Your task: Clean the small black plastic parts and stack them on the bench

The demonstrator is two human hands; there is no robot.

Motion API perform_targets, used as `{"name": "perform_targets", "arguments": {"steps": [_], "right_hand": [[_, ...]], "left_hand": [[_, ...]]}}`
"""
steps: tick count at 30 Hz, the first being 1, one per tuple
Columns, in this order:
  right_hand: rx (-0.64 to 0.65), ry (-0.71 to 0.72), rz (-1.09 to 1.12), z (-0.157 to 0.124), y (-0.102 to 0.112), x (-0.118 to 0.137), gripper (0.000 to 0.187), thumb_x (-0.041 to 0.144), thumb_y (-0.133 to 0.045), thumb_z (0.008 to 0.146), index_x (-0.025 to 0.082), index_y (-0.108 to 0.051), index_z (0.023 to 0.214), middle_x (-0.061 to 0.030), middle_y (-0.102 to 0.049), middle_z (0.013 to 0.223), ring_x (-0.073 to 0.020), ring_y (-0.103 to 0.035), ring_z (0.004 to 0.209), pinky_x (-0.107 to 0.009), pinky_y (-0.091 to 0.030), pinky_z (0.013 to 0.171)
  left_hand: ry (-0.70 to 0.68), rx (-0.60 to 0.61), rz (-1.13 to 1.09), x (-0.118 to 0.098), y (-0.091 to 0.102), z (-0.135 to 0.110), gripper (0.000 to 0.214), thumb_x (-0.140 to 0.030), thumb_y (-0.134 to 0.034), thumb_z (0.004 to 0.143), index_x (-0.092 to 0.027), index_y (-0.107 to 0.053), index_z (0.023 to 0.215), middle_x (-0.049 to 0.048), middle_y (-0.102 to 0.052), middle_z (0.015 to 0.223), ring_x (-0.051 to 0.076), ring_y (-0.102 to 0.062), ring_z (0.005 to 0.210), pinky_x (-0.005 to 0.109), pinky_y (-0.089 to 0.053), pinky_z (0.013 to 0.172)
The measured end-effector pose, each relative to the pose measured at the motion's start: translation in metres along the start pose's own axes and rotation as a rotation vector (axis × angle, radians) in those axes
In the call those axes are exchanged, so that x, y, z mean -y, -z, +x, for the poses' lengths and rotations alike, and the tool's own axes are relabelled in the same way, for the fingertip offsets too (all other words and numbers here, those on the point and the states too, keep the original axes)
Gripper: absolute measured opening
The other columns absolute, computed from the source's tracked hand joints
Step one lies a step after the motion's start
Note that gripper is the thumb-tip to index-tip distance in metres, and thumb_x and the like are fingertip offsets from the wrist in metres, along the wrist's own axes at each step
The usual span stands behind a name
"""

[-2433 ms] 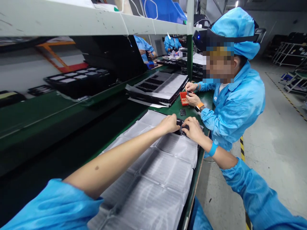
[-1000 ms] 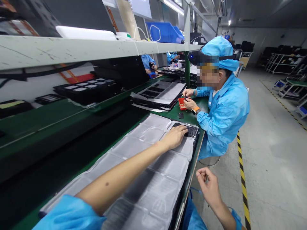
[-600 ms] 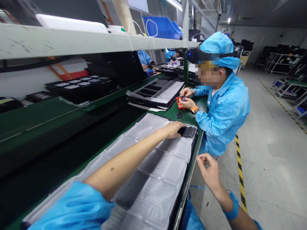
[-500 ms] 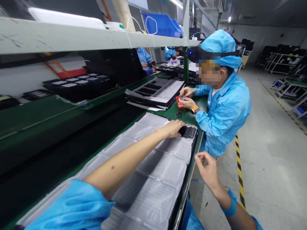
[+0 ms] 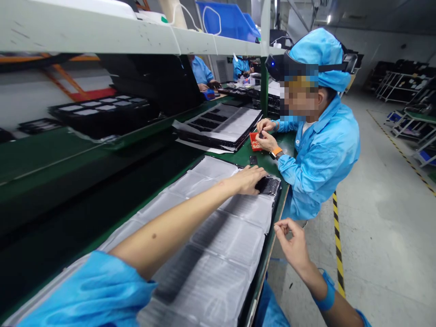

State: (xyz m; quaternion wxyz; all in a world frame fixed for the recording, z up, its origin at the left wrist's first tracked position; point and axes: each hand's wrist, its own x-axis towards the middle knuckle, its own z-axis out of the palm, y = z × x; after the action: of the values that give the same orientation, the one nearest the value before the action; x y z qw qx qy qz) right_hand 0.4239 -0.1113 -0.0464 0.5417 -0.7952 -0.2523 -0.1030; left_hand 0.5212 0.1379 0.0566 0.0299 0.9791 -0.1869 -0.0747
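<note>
A long black tray covered with clear plastic film (image 5: 221, 236) runs along the green bench. At its far end a pocket lies uncovered and shows several small black parts (image 5: 269, 185). My left hand (image 5: 248, 180) rests there, fingers stretched flat beside and partly over those parts. My right hand (image 5: 293, 243) hangs off the bench's front edge, above the floor. Its thumb and fingers are pinched together, and I cannot make out whether anything is between them.
A co-worker in a blue coat (image 5: 323, 150) sits at the far end, both hands at a small red box (image 5: 254, 141). A stack of black trays (image 5: 221, 125) lies beyond. A grey shelf (image 5: 136, 34) overhangs the bench. Yellow-black tape (image 5: 338, 245) marks the floor.
My right hand left the tray's far end, dropped below the bench edge, then rose a little, pinched. My left hand stayed at the uncovered pocket.
</note>
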Motion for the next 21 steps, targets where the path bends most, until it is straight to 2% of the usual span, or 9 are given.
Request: {"name": "perform_targets", "arguments": {"steps": [2, 4, 7, 12, 17, 21], "right_hand": [[-0.004, 0.039, -0.037, 0.017, 0.002, -0.001, 0.02, 0.029, -0.057, 0.103, 0.023, -0.071, 0.09, -0.003, -0.067, 0.078, -0.022, -0.063, 0.076, -0.033, -0.052, 0.071], [0.018, 0.09, -0.077, 0.04, 0.001, -0.003, 0.019, 0.027, -0.056, 0.104, 0.023, -0.074, 0.105, -0.0094, -0.074, 0.102, -0.0271, -0.065, 0.101, -0.041, -0.053, 0.09], [0.09, 0.151, -0.153, 0.072, -0.007, -0.008, 0.026, 0.021, -0.056, 0.103, 0.023, -0.075, 0.12, -0.0128, -0.072, 0.132, -0.033, -0.056, 0.125, -0.051, -0.046, 0.107], [0.191, 0.203, -0.261, 0.094, -0.025, -0.017, 0.03, 0.018, -0.059, 0.102, 0.022, -0.077, 0.126, -0.0128, -0.072, 0.139, -0.0371, -0.05, 0.134, -0.059, -0.041, 0.111], [0.211, 0.229, -0.301, 0.093, -0.034, -0.018, 0.034, 0.021, -0.057, 0.104, 0.02, -0.075, 0.133, -0.0119, -0.071, 0.142, -0.0376, -0.049, 0.135, -0.06, -0.041, 0.113], [0.184, 0.239, -0.282, 0.09, -0.032, -0.017, 0.035, 0.022, -0.054, 0.105, 0.02, -0.074, 0.133, -0.0111, -0.071, 0.143, -0.0361, -0.051, 0.134, -0.058, -0.043, 0.112]], "left_hand": [[-0.015, 0.011, 0.008, -0.002, 0.001, 0.003, 0.074, -0.022, -0.078, 0.075, -0.024, -0.055, 0.144, 0.0133, -0.065, 0.14, 0.038, -0.057, 0.132, 0.054, -0.043, 0.111], [-0.026, 0.014, 0.014, -0.002, 0.002, 0.006, 0.074, -0.019, -0.078, 0.072, -0.024, -0.056, 0.143, 0.0132, -0.067, 0.138, 0.038, -0.057, 0.131, 0.054, -0.043, 0.11], [-0.045, 0.003, 0.012, 0.0, 0.003, 0.008, 0.072, -0.02, -0.077, 0.071, -0.021, -0.057, 0.14, 0.0132, -0.069, 0.136, 0.038, -0.059, 0.128, 0.053, -0.045, 0.108], [-0.071, -0.046, -0.015, 0.009, -0.001, 0.004, 0.066, -0.026, -0.075, 0.074, -0.019, -0.058, 0.137, 0.0145, -0.07, 0.133, 0.037, -0.061, 0.125, 0.052, -0.047, 0.105], [-0.087, -0.123, -0.056, 0.008, -0.007, -0.001, 0.054, -0.027, -0.072, 0.079, -0.017, -0.062, 0.131, 0.0147, -0.071, 0.126, 0.037, -0.065, 0.121, 0.048, -0.05, 0.1], [-0.06, -0.22, -0.107, 0.017, -0.001, -0.007, 0.05, -0.027, -0.07, 0.083, -0.019, -0.063, 0.132, 0.0118, -0.072, 0.128, 0.031, -0.066, 0.121, 0.041, -0.052, 0.102]]}}
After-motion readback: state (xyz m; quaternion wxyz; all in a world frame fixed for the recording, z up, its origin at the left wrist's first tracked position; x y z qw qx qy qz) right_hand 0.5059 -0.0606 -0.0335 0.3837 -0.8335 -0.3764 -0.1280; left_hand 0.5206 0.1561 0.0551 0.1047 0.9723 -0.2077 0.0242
